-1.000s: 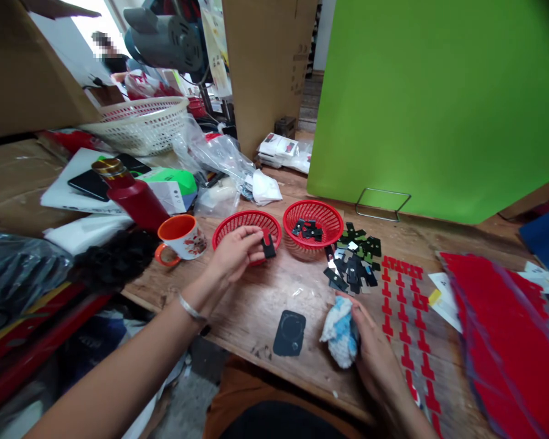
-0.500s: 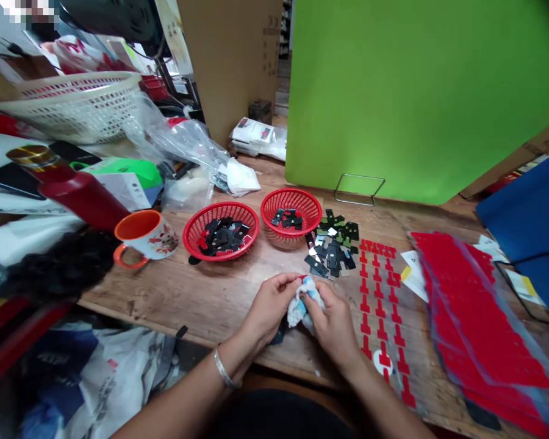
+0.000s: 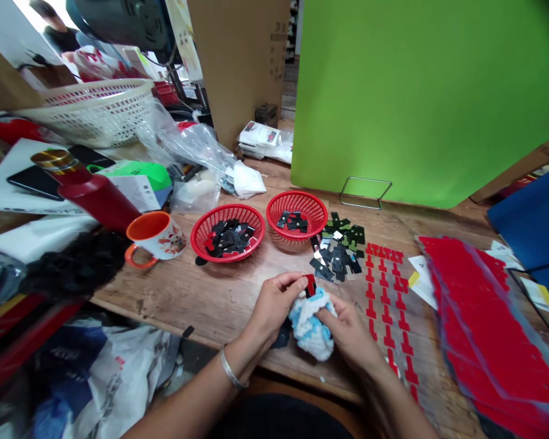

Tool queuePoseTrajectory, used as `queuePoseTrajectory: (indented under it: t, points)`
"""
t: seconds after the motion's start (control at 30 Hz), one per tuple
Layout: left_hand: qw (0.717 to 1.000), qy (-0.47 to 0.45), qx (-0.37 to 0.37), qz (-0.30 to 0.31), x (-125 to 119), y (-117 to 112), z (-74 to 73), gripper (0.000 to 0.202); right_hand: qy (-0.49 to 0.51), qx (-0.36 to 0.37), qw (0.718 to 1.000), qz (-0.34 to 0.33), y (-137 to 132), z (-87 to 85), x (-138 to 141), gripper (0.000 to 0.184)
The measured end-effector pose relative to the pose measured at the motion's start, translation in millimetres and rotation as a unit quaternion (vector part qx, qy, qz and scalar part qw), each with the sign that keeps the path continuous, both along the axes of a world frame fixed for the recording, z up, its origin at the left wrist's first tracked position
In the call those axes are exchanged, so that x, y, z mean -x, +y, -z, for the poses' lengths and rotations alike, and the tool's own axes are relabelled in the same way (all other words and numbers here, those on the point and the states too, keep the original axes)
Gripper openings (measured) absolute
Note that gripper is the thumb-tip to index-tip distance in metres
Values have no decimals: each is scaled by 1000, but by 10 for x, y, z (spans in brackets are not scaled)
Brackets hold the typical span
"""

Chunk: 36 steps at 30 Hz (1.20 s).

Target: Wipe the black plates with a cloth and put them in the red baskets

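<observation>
Between the thumb and fingers of my left hand (image 3: 278, 300) is a small flat piece, red and black (image 3: 310, 285). My right hand (image 3: 348, 326) grips a bunched white and blue cloth (image 3: 313, 326), which lies against the lower part of that piece. A dark flat piece (image 3: 282, 335) rests on the table under my left hand. Just beyond my hands lies a pile of black and dark green flat pieces (image 3: 337, 256). Two red baskets hold similar pieces: one at left (image 3: 196, 235), one at right (image 3: 324, 214).
Rows of red T-shaped stickers (image 3: 385, 296) lie right of my hands, with stacked red sheets (image 3: 480, 317) beyond. A wire stand (image 3: 366, 194) is before the green board (image 3: 416, 91). An orange-and-white mug (image 3: 165, 241) and red bottle (image 3: 96, 195) stand left. Another person (image 3: 59, 33) is far back.
The red and black piece now shows more clearly above the cloth. My right hand has shifted slightly down and right, and the cloth hangs fuller and lower. The view has turned slightly.
</observation>
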<state>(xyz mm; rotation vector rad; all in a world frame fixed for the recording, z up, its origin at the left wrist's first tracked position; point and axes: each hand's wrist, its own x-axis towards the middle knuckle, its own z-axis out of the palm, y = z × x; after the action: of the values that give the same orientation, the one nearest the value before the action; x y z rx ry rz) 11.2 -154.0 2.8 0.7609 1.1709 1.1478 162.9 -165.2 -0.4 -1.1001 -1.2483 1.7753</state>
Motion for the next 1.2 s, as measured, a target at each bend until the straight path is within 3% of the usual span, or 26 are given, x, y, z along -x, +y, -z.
queuePoseTrajectory:
  t: [0.1, 0.2, 0.37, 0.47, 0.53, 0.63, 0.7, 0.73, 0.93, 1.07, 1.13, 1.2]
  points:
    - [1000, 12, -12, 18, -2, -17, 0, 22, -93, -46, 994, 40, -50, 43, 30, 24]
    - [997, 58, -45, 9, 106, 102, -107, 22, -157, -99, 981, 65, -68, 96, 28, 29]
    - [964, 194, -172, -64, 457, 656, -483, 29, -124, -17, 990, 68, -77, 185, 22, 40]
    - [936, 261, -234, -28, 743, 1035, -634, 42, -103, 9, 992, 72, -116, 177, 53, 40]
    - [898, 378, -226, -7, 950, 1209, -652, 41, -96, 17, 993, 71, -150, 149, 81, 39]
    - [786, 608, -105, 43, 1215, 1307, -566, 22, -83, 24, 994, 64, -182, 113, 102, 39]
    - [728, 680, -26, 81, 1325, 1299, -454, 14, -76, 26, 995, 60, -185, 104, 101, 38]
    - [719, 690, -4, 90, 1358, 1287, -389, 14, -73, 29, 995, 56, -183, 103, 98, 37]
    - [743, 663, 24, 83, 1427, 1284, -75, 18, -73, 42, 996, 30, -180, 101, 95, 37]
    - [769, 638, 2, 35, 1493, 1250, -77, 15, -77, 35, 996, 25, -191, 69, 106, 33]
    - [810, 585, -24, -38, 1495, 1172, -154, 17, -83, 13, 994, 64, -191, 37, 113, 32]
    - [887, 443, -56, -119, 1431, 1038, -257, 20, -91, -11, 987, 130, -180, 2, 122, 37]
